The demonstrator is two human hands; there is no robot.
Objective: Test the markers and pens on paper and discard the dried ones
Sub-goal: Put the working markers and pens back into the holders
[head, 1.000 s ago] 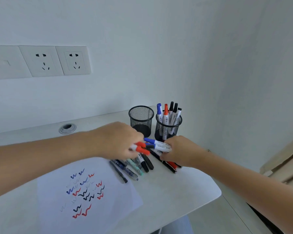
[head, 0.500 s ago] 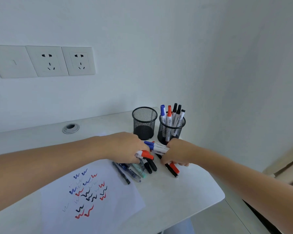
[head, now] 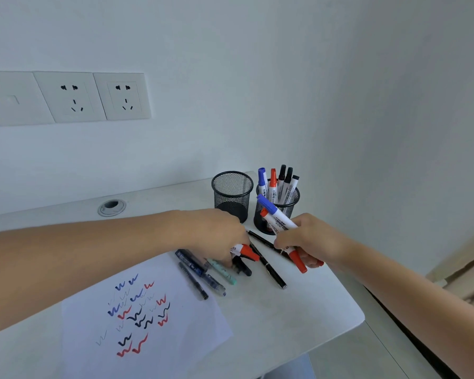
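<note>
White wall with sockets (head: 66, 97) is backing a pale bench (head: 298, 310). Up off the pile, the right hand (head: 309, 239) is now lifting its clutched markers (head: 278, 217) toward the full cup (head: 288, 203); a moment ago it was lying low among the pens (head: 200, 272). The left hand (head: 214, 233) is gripping a red marker (head: 245, 250) at the pile. Judging by the scribbled paper (head: 175, 337), testing is probably giving way to sorting. The empty cup (head: 231, 192) is standing alongside.

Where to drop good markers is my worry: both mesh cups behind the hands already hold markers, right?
Not both: in the head view only the right mesh cup holds markers; the left mesh cup beside it is empty.
</note>
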